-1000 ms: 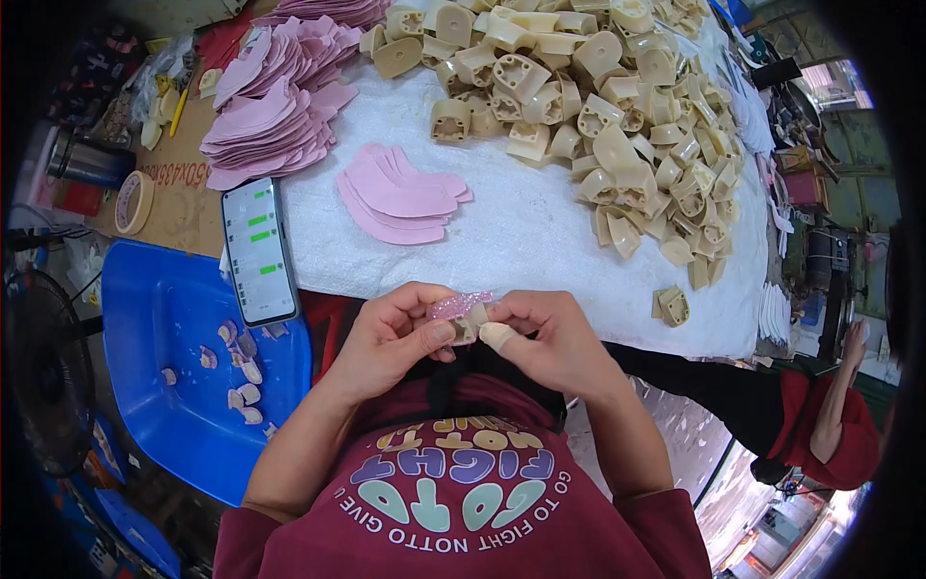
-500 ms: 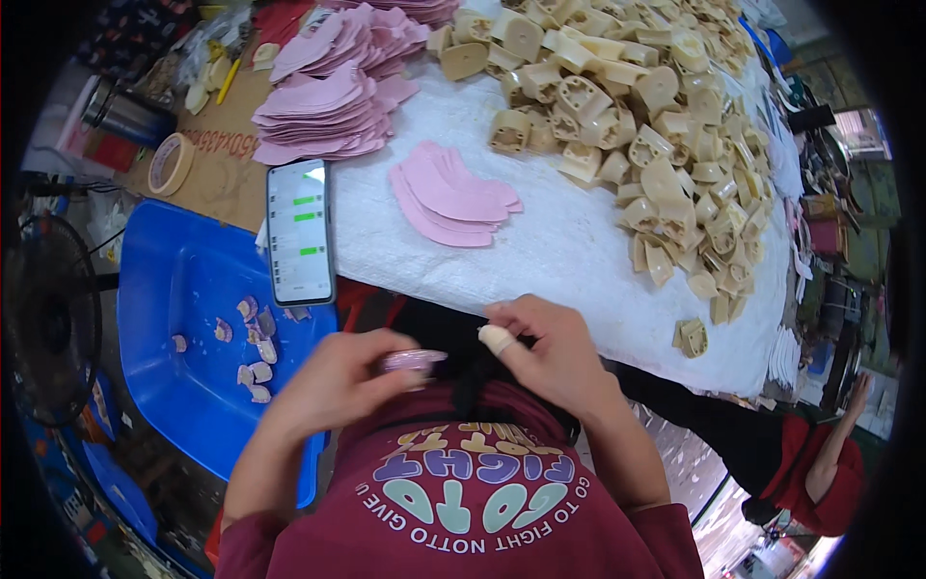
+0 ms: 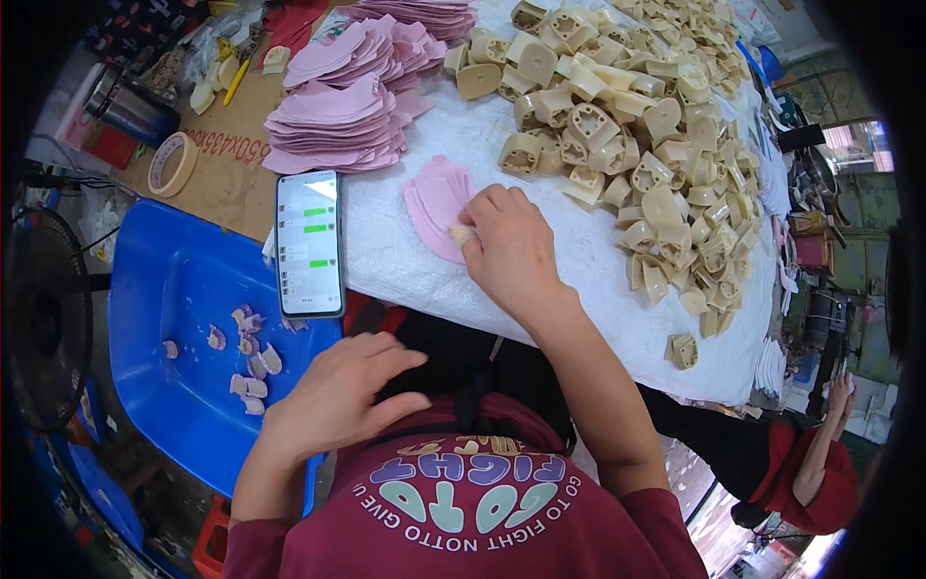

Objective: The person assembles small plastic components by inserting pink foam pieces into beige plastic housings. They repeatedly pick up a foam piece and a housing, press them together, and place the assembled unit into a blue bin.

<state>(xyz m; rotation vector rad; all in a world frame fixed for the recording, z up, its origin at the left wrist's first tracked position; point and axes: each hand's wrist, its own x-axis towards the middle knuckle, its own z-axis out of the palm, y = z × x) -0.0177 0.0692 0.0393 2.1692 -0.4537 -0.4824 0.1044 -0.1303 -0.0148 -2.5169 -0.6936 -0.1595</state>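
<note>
My right hand (image 3: 509, 246) reaches onto the white-covered table, its fingers and beige-wrapped thumb closing on the edge of a small fanned stack of pink curved cut pieces (image 3: 431, 207). The fingertips hide part of that stack. Low in front of my body, my left hand (image 3: 347, 391) has its thumb and fingers apart, with nothing visible between them; its palm is hidden. The blue basin (image 3: 145, 289) stands beside it on the left, with several small pinkish-purple covered pieces (image 3: 249, 344) inside, shaped like shoe heels.
Beige plastic shoe heels (image 3: 617, 125) are heaped at the far right of the table, one lone heel (image 3: 683, 351) nearer. Taller pink stacks (image 3: 333, 125) stand behind a phone (image 3: 311, 241). A tape roll (image 3: 174, 164) lies on cardboard. Another person's arm (image 3: 820, 454) shows at right.
My right hand has moved from my lap up to the small pink stack. The shiny pink-purple piece seen in my left hand is no longer visible there, and its fingers have spread.
</note>
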